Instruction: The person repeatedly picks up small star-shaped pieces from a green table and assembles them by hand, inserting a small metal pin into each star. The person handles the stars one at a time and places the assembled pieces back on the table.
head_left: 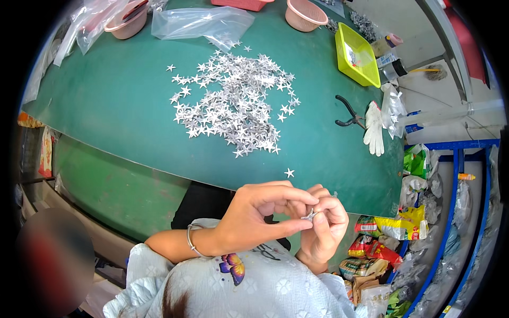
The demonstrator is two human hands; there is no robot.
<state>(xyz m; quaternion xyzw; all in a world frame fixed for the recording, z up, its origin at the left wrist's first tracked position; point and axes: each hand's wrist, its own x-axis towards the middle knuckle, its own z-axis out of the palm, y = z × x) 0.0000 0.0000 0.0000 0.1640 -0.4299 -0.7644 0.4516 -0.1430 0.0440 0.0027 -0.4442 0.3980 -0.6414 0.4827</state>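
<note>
Close to my body, just off the near edge of the table, both hands meet around one small silver starfish-shaped piece (309, 215). The thumb and fingertips of my left hand (265, 209) pinch it from the left. From the other side my right hand (330, 217) grips it with thumb and curled fingers, which cover part of it. A single loose star (289, 173) lies on the table just beyond my hands. Farther off, a large heap of the same silver stars (233, 100) spreads over the middle of the green table (116, 106).
Black-handled pliers (347, 112) and a white glove (374, 130) lie at the right. A yellow-green basket (356, 55) holds small items. At the back are a clear plastic bag (201, 22) and pink bowls (306, 16). Blue shelving (450, 212) with bags stands right of the table.
</note>
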